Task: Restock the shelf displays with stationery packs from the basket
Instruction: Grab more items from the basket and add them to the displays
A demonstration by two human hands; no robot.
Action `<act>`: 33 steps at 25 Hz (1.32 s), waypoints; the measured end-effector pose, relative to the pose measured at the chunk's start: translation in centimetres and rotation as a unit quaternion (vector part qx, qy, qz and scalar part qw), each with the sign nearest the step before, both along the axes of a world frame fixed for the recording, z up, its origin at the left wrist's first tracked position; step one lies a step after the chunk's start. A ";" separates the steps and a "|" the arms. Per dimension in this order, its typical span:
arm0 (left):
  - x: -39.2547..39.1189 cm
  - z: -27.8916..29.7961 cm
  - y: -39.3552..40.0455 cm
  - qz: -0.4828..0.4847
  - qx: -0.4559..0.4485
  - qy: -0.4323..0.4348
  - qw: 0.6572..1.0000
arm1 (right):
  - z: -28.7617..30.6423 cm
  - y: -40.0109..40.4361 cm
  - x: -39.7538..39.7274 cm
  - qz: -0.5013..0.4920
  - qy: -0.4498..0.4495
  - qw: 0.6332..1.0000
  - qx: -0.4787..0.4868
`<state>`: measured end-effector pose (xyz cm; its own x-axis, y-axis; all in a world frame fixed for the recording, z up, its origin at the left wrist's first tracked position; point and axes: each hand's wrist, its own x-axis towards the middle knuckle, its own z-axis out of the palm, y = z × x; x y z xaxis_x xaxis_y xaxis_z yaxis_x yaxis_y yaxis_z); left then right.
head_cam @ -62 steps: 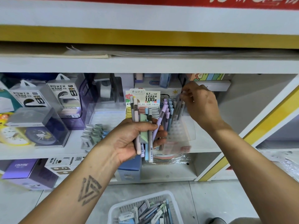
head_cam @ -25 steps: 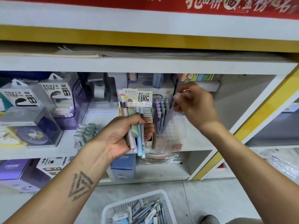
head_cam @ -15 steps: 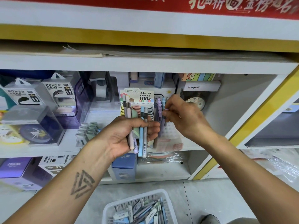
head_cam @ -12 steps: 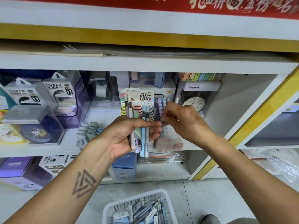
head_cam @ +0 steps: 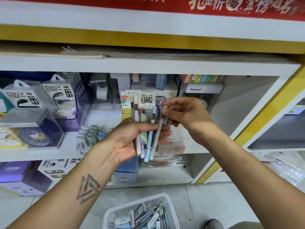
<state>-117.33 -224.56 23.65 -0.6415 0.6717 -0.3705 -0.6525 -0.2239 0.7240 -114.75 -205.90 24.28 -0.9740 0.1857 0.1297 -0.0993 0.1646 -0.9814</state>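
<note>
My left hand [head_cam: 130, 139] grips a bunch of pastel pens [head_cam: 145, 139] upright in front of the middle shelf. My right hand [head_cam: 186, 113] pinches the top of one pale lilac pen [head_cam: 158, 131] at the right side of the bunch; whether my left hand's fingers also hold it I cannot tell. Behind the hands stands a pencil-lead display card [head_cam: 140, 100] and a clear pen holder [head_cam: 178, 138], mostly hidden. On the floor below sits a white basket [head_cam: 115, 210] with several more stationery packs.
Power bank boxes [head_cam: 54, 95] and a clear boxed clock [head_cam: 33, 129] fill the shelf's left. A blue box [head_cam: 126, 174] and purple boxes [head_cam: 18, 176] stand on the bottom shelf. A yellow-edged divider [head_cam: 257, 123] bounds the right. A shoe [head_cam: 212, 223] is by the basket.
My right hand came back from the pen holder to the bunch in my left hand and has taken hold of the lilac pen's top. My left hand stayed in place.
</note>
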 end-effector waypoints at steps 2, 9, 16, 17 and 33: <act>-0.3 -0.1 -0.1 0.019 -0.003 -0.021 1.000 | 0.6 1.0 -0.1 -0.061 0.033 0.997 -0.042; -0.6 0.0 -0.6 0.045 -0.057 -0.007 0.997 | 0.0 3.2 -0.2 -0.142 0.092 0.956 0.241; -0.5 -0.3 -0.3 0.040 -0.054 -0.018 0.998 | -1.7 3.3 -0.3 -0.114 0.099 0.917 0.370; -0.5 -0.4 -0.3 0.040 -0.055 -0.020 0.997 | -1.9 3.2 -0.3 -0.111 0.097 0.914 0.377; 0.4 0.0 0.1 -0.025 -0.041 0.053 0.997 | 0.0 -0.1 0.5 0.060 -0.032 0.997 0.027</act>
